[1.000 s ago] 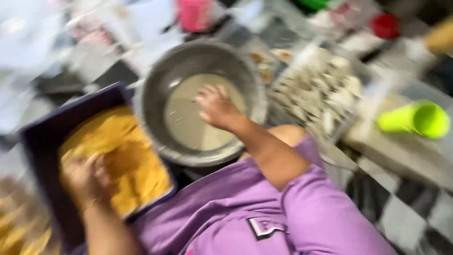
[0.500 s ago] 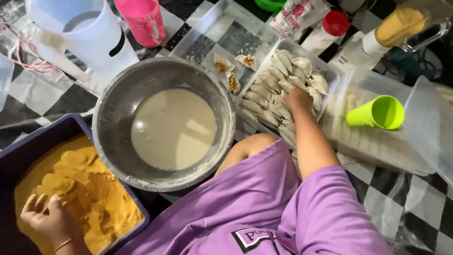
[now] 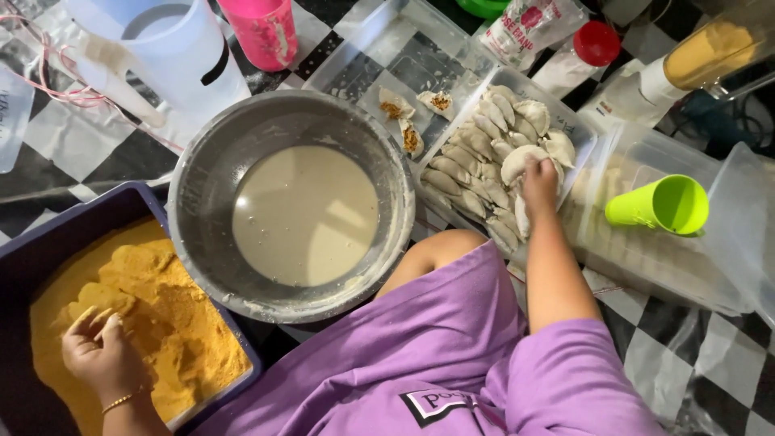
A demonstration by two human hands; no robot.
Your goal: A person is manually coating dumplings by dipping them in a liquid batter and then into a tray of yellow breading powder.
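Note:
My right hand (image 3: pixel 539 182) reaches into a clear tray (image 3: pixel 565 121) of several pale folded dumplings and closes on one dumpling (image 3: pixel 517 161). My left hand (image 3: pixel 101 351) rests in orange breadcrumbs (image 3: pixel 161 323) inside a dark blue tub (image 3: pixel 48 242) at the lower left, fingers coated in crumbs and curled over a crumbed piece. Between the two stands a steel bowl (image 3: pixel 202 169) holding thin beige batter (image 3: pixel 305 214).
A clear tray (image 3: pixel 355 56) behind the bowl holds three dumplings. A white jug (image 3: pixel 161 56) and a pink cup (image 3: pixel 262 32) stand at the top left. A lime green cup (image 3: pixel 662 206) lies on a clear lidded box (image 3: pixel 646 258) at the right, bottles behind it. Checkered floor underneath.
My right hand left the batter bowl and moved right to the dumpling tray, where it now grips a dumpling. My left hand stayed in the breadcrumbs.

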